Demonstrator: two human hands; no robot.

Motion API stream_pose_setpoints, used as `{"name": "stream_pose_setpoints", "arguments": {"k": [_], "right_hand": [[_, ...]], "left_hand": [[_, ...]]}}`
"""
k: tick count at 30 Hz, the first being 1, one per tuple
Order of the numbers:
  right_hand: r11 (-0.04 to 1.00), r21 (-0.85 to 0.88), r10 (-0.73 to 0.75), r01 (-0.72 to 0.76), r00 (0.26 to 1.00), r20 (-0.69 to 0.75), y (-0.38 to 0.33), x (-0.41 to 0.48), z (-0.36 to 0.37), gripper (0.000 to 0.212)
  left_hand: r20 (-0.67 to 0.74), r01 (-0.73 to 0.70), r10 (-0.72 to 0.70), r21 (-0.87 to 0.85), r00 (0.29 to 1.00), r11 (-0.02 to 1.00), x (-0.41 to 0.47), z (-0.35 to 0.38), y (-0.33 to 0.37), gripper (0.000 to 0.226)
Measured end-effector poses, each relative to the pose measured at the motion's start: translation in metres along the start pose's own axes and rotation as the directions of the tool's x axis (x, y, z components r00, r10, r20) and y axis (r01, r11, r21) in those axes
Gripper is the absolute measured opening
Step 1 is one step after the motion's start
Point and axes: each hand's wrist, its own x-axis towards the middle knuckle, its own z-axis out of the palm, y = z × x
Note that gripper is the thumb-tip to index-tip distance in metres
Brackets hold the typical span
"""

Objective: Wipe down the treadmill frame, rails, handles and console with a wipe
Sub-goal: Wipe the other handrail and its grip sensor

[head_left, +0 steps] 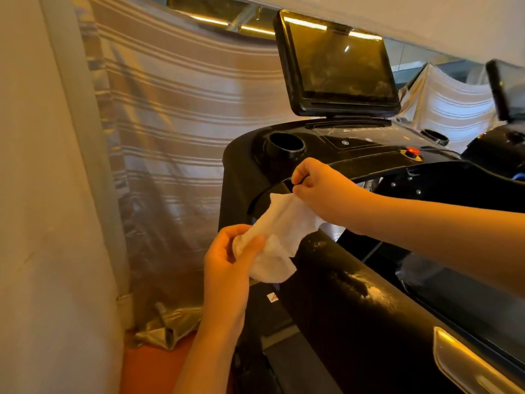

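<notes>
Pinching the wipe (pixel 284 227) — left hand (pixel 227 261) below right hand (pixel 322 189).

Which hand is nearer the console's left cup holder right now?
Right. The right hand pinches the upper corner of the wipe just below the cup holder; the left hand grips its lower end, further down and left.

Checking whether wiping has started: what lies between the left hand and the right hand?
In the head view, the white wipe spans it, pinched by the right hand and gripped by the left hand, in front of the black handrail.
</notes>
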Motion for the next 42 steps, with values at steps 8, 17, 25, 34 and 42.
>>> {"name": "stream_pose_setpoints", "arguments": {"k": [8,17,25,34,42], "right_hand": [[0.977,-0.213,-0.056,0.018,0.983,-0.175,0.015,0.055,0.003,0.028],[0.862,-0.505,-0.035,0.036,0.999,0.012,0.05,0.083,0.019,0.026],[0.885,-0.449,0.102,-0.124,0.992,-0.073,0.047,0.092,0.037,0.031],[0.89,-0.451,0.026,-0.064,0.995,-0.092,0.041,0.09,0.029,0.023],[0.893,-0.441,0.01,-0.085,0.985,-0.171,0.041,0.097,0.027,0.028]], "left_hand": [[-0.144,-0.036,0.033,-0.018,0.989,0.999,0.039,-0.019,-0.032,0.022],[0.045,0.081,-0.084,0.074,0.995,0.994,0.094,-0.045,-0.09,0.027],[0.368,-0.138,0.054,0.205,0.928,0.969,0.128,-0.015,-0.091,0.027],[0.535,0.124,-0.058,-0.088,0.843,0.988,0.138,-0.034,-0.08,0.048],[0.324,0.089,-0.076,-0.024,0.943,0.996,0.159,-0.074,-0.101,0.031]]}}
